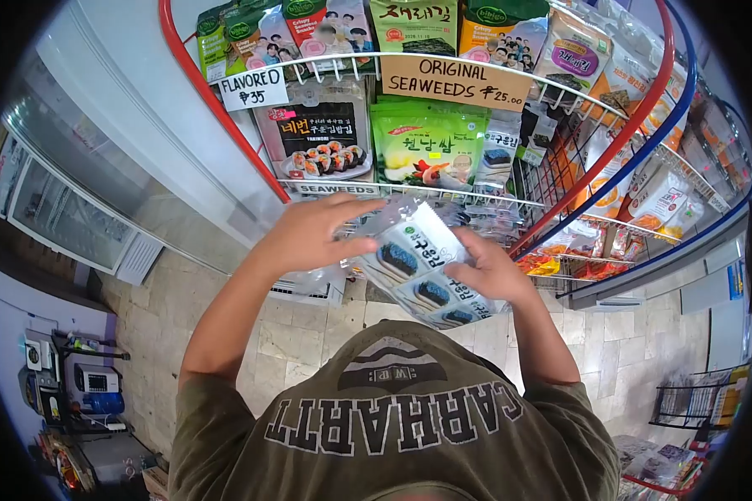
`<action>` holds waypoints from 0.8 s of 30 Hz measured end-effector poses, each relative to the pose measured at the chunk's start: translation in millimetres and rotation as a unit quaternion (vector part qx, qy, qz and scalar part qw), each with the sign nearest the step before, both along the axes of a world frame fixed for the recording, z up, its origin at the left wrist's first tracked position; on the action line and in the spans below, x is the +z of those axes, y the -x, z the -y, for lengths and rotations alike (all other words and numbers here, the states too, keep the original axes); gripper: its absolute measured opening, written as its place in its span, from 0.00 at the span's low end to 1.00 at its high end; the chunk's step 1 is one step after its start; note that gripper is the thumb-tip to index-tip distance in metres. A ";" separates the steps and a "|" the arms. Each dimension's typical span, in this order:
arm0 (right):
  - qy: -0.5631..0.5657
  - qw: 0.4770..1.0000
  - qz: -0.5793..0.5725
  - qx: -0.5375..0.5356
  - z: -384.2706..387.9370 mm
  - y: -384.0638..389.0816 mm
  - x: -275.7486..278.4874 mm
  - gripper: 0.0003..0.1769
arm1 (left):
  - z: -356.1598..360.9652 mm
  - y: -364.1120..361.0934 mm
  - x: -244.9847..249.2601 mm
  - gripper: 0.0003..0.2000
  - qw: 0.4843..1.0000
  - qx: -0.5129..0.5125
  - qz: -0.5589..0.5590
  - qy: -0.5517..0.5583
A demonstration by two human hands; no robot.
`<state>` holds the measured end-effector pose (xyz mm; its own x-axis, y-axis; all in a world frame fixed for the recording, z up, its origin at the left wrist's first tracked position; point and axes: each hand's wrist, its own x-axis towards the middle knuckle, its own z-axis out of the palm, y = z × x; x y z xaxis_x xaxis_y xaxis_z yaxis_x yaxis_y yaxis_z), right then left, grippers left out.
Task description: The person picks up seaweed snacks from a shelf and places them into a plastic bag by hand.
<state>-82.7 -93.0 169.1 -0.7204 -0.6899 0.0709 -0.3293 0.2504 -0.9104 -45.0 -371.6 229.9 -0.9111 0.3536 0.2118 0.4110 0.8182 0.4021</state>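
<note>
Both my hands hold a strip of small white seaweed snack packets (422,271) in front of a wire display rack (409,194). My left hand (313,234) grips the upper end of the strip, fingers spread over clear plastic. My right hand (491,271) clasps the lower right side of the packets. The strip hangs just below the rack's middle shelf, which carries a black seaweed pack (322,138) and a green seaweed pack (426,146).
Cardboard signs read "ORIGINAL SEAWEEDS" (455,81) and "FLAVORED" (253,88). Red and blue rack hoops (643,117) curve on the right, with more snack packs inside. A glass-door freezer (58,209) stands left. Tiled floor lies below; a small wire stand (693,401) is at lower right.
</note>
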 end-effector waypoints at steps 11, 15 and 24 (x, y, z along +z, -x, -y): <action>0.099 0.976 -0.181 -0.072 41.8 -7.8 32.1 0.23 | 3.0 26.4 6.9 0.13 0.929 -0.065 0.318 -0.178; -0.140 0.891 -0.432 -0.030 70.8 0.1 57.7 0.13 | -2.9 19.1 10.4 0.09 0.984 -0.154 0.082 -0.021; 0.017 0.727 -0.679 -0.103 66.4 -33.0 69.2 0.07 | 36.7 9.1 -1.1 0.10 0.911 -0.158 0.248 -0.288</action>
<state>-49.7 -159.5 238.3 -0.0596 -0.5583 0.8275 -0.8885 0.4075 0.2110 -54.1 -408.2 228.9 -0.8175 0.5749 0.0345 0.2393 0.2847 0.9283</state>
